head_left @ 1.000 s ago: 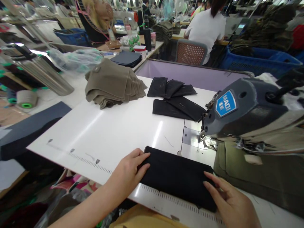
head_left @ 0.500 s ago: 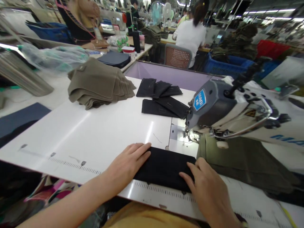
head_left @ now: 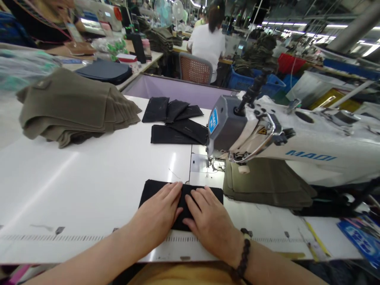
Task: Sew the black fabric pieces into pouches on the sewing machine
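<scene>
A folded black fabric piece [head_left: 150, 190] lies flat on the white sewing table [head_left: 97, 190] near its front edge. My left hand [head_left: 160, 209] rests flat on its middle, fingers stretched out and pointing away from me. Beside it my right hand [head_left: 204, 213], with a dark bead bracelet at the wrist, presses on the right part with fingers spread. Both hands hide much of the fabric. Beyond them, to the right, stands the sewing machine [head_left: 228, 126], its needle area lit. Several black fabric pieces [head_left: 175, 132] lie left of the machine head.
An olive fabric stack [head_left: 77, 103] sits at the left, and more olive pieces [head_left: 258, 182] lie under the machine arm. Behind the purple panel [head_left: 166, 88] a person in white [head_left: 204, 43] works by a chair [head_left: 195, 69]. A blue packet [head_left: 362, 237] lies far right.
The view has turned right. My right hand has moved from the fabric's right end inward, close to my left hand. My left hand now lies further onto the cloth.
</scene>
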Tool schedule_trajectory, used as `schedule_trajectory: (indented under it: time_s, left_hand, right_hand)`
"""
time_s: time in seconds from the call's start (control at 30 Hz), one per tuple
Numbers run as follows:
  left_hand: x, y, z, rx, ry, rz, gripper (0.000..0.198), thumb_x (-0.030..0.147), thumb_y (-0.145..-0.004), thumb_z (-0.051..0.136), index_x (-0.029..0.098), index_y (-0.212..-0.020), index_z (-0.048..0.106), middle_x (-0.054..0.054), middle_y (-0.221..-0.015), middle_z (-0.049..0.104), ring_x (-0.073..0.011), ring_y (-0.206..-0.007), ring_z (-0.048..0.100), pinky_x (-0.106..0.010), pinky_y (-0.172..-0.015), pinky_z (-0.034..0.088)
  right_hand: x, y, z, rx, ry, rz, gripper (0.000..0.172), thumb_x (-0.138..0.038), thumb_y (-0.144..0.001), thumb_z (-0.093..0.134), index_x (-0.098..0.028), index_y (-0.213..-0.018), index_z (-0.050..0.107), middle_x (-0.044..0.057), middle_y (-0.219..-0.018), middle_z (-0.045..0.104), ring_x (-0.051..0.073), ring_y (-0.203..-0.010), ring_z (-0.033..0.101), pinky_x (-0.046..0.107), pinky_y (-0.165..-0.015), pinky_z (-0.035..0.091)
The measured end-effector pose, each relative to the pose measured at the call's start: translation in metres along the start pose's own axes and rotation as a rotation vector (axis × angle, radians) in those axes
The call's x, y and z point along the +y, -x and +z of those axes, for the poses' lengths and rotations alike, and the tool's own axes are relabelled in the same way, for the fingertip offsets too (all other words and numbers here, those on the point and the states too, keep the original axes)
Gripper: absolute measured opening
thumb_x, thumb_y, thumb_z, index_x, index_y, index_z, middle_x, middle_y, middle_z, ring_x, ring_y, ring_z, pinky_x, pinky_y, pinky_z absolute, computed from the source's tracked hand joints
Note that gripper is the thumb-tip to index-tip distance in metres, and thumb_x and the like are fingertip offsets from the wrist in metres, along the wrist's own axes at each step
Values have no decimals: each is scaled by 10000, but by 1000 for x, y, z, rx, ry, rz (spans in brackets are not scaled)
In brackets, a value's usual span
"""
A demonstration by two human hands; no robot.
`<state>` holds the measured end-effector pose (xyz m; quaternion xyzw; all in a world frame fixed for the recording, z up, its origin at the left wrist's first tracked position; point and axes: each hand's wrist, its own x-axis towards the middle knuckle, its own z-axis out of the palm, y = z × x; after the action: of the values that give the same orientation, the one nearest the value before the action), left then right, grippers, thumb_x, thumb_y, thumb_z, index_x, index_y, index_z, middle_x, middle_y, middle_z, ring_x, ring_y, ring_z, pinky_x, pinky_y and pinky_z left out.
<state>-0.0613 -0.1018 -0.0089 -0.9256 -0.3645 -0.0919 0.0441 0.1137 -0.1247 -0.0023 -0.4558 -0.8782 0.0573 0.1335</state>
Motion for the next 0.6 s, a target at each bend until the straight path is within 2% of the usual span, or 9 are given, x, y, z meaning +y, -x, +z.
schedule_trajectory:
  time_s: [0.1,0.23,0.33,0.47,0.6]
  left_hand:
    - [-3,6,12,64,19,17,367,160,-882,304,9,-1177,463,-197,-1217,498,-286,-1149,449,-415,-935,418]
    - [-4,5,8,51,58,23,400,181,-884,343,-15,-1229,396,-210,-1277,443,-282,-1188,412,-398,-941,422]
    - [-7,2,1,-26,54,34,471,251,-880,402,-16,-1265,353,-204,-1330,384,-275,-1241,343,-378,-967,398]
    - [-28,15,2,-98,-10,-1,712,522,-822,445,30,-1316,300,-194,-1379,307,-297,-1285,253,-432,-998,341]
    - [-57,36,0,-7,-152,-165,791,645,-811,291,13,-1280,365,-249,-1359,308,-354,-1267,266,-515,-973,322]
  right_hand:
    - [1,4,5,3,4,6,429,-317,-832,523,-95,-1198,495,156,-1241,485,275,-1196,375,456,-1020,313]
    - [4,4,7,-79,-24,12,510,-284,-857,467,-168,-1335,332,97,-1411,287,254,-1296,223,498,-1026,274]
    - [6,2,5,-120,-24,36,539,-313,-868,442,-227,-1366,255,56,-1428,245,262,-1292,236,592,-1010,205]
    - [5,0,3,-119,-28,60,504,-345,-871,442,-231,-1344,308,67,-1422,251,273,-1282,260,626,-992,183]
    - [4,1,3,-113,-54,82,489,-364,-880,429,-238,-1338,317,58,-1424,250,258,-1288,249,613,-1001,178]
